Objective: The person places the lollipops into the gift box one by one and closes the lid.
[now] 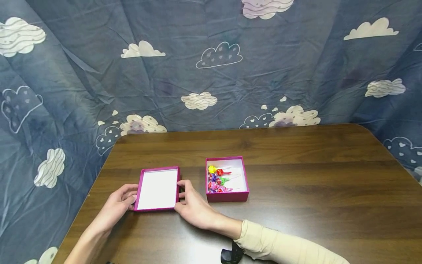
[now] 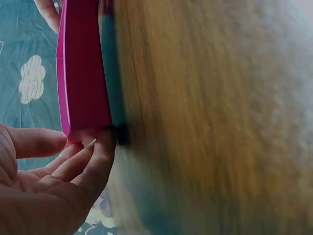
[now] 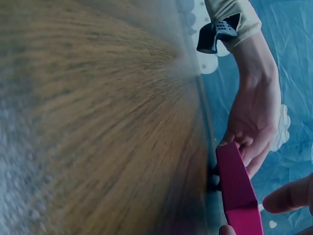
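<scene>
A shallow magenta box lid [image 1: 157, 189] with a white inside faces up on the left of the table, between both hands. My left hand [image 1: 119, 201] holds its left side; in the left wrist view the thumb [image 2: 41, 142] is at the upper rim and the fingertips curl in at the lower edge. On the opposite side my right hand [image 1: 194, 207] grips the lid, its fingers and thumb spread along the wall. To the right stands a matching magenta box [image 1: 228, 197], holding several wrapped lollipops [image 1: 219, 179] in its left part, sticks pointing right.
The brown wooden table [image 1: 313, 190] reaches back to a blue cloth [image 1: 184, 77] printed with clouds. A black wrist mount [image 1: 232, 253] shows at the right sleeve, near the table's front.
</scene>
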Tool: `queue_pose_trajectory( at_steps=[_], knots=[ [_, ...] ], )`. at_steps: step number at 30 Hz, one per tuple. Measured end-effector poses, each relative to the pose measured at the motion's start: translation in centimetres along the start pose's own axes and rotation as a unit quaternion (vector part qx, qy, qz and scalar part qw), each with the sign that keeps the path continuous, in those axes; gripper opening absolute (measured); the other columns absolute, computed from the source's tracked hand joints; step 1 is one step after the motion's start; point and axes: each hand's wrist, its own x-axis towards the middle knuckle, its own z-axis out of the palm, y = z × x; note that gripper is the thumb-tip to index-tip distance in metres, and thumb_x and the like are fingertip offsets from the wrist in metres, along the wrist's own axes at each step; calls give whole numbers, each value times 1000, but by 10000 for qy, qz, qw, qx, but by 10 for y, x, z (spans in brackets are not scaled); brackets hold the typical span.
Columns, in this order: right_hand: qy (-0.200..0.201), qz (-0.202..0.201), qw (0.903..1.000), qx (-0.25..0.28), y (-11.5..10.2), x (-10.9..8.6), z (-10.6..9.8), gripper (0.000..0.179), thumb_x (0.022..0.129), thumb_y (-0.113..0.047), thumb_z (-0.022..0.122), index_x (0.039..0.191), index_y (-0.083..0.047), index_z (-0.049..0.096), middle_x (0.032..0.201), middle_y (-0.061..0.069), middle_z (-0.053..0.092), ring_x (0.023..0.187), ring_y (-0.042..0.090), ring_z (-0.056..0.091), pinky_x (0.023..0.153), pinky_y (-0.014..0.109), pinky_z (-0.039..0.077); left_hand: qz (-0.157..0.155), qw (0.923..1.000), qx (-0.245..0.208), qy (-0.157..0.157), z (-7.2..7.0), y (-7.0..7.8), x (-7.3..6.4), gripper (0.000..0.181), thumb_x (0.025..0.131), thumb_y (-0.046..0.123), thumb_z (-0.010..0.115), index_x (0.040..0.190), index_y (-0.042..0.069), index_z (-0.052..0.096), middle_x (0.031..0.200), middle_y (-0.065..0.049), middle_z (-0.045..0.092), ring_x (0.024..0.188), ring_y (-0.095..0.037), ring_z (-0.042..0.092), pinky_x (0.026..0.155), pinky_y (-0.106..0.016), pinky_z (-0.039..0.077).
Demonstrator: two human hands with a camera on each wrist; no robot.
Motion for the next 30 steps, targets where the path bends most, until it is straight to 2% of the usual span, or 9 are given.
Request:
queue_pose_trajectory(
  at_steps=[5, 11, 15, 19, 22, 26, 30],
  knots=[
    [95, -115, 9998, -157, -1, 0, -1, 51, 86, -4, 66, 131, -2, 43, 120, 17, 58, 99, 19, 65, 84, 28, 51, -70, 9990, -449, -24, -5, -3, -4, 37, 100, 1, 47, 134, -13, 42, 118, -25, 63, 94, -12, 63, 72, -31, 53],
    [92, -209, 9997, -50, -7, -3, -2, 51, 84, -6, 68, 129, -5, 44, 121, 10, 55, 92, 12, 62, 79, 24, 51, 12, 9939, -1102, -74, -13, -5, -12, 41, 100, 5, 52, 135, -14, 39, 106, -11, 70, 90, -13, 66, 73, -31, 55],
    [5, -265, 9996, 106, -17, -8, -6, 51, 86, -9, 69, 130, -9, 44, 114, 5, 54, 90, 10, 61, 76, 23, 52, 215, 9866, -1592, -279, -18, -2, -18, 37, 101, 6, 53, 132, -10, 42, 104, -5, 71, 92, -15, 67, 75, -30, 55],
    [-77, -310, 9991, 296, -28, -12, -12, 52, 87, -11, 71, 131, -12, 44, 115, 4, 52, 88, 10, 62, 74, 24, 53, 529, 9761, -2039, -540, -23, 2, -23, 28, 101, 2, 51, 128, -2, 48, 107, -8, 71, 94, -18, 68, 76, -30, 55],
    [-172, -321, 9985, 409, -35, -14, -17, 52, 88, -14, 71, 132, -14, 44, 114, 4, 52, 88, 9, 63, 72, 24, 53, 575, 9747, -2093, -526, -26, 7, -26, 26, 101, 3, 52, 127, 3, 51, 110, -8, 71, 95, -18, 68, 77, -30, 56],
    [-296, -377, 9974, 532, -40, -15, -25, 51, 89, -16, 71, 132, -16, 44, 114, 3, 53, 89, 10, 64, 72, 25, 54, 459, 9789, -1965, -334, -27, 15, -28, 29, 100, 7, 55, 128, 3, 51, 111, -8, 71, 94, -17, 68, 76, -30, 56],
    [-337, -444, 9966, 599, -44, -16, -33, 49, 89, -19, 72, 131, -17, 45, 110, 3, 56, 89, 12, 66, 73, 27, 54, 517, 9798, -1913, -261, -26, 23, -30, 29, 100, 7, 55, 128, 3, 51, 111, -8, 71, 94, -17, 68, 76, -30, 56]
  ],
)
